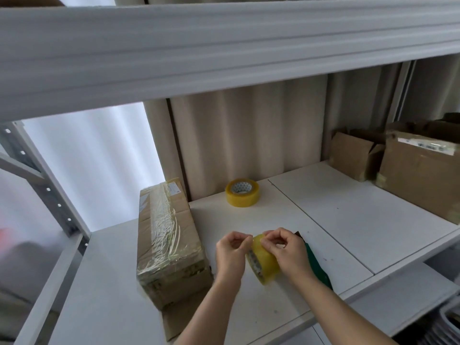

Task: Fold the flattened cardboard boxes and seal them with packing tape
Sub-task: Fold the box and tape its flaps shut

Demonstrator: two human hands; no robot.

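Centrally, near the front edge of a white shelf (348,220), a roll of yellowish packing tape (263,263) is held up on its edge between two hands. The left hand (230,252) has its fingers curled, pinching at the top of the roll. The right hand (286,250) also curls its fingertips onto the roll's upper rim. Just left of the hands lies a long sealed cardboard box (166,242), wrapped in glossy tape. A second tape roll (242,192) lies flat farther back, apart from the box. A dark green object (317,262) shows behind the right wrist. Two opened cardboard boxes (420,170) stand at the far right, before a beige curtain (249,125)
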